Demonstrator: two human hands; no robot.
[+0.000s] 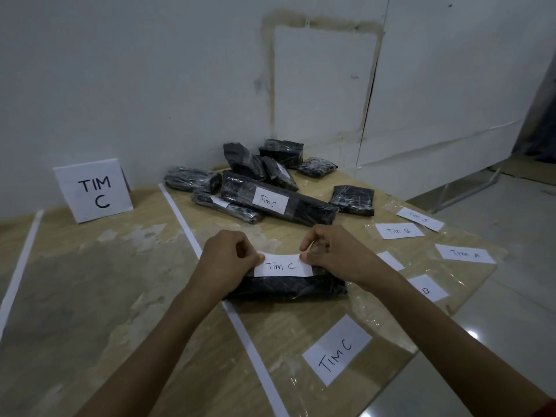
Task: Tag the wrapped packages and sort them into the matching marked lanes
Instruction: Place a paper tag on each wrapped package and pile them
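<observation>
A dark wrapped package [288, 288] lies on the table in front of me. A white tag reading "Tim C" [282, 266] rests across its top. My left hand [228, 257] pinches the tag's left end and my right hand [334, 254] pinches its right end. Behind it lies a long package with a "Tim C" tag [270, 202] stuck on it, in a pile of several dark wrapped packages [252, 173]. A standing sign "TIM C" [94, 191] marks the lane at the left, bounded by white tape strips [180, 218].
Loose tags lie at the right: "Tim A" [419, 218], "Tim B" [398, 230], another "Tim A" [464, 253], one showing "B" [428, 288] and a larger "TIM C" slip [337, 349]. A single package [352, 200] sits apart. The table edge runs along the right; a wall stands behind.
</observation>
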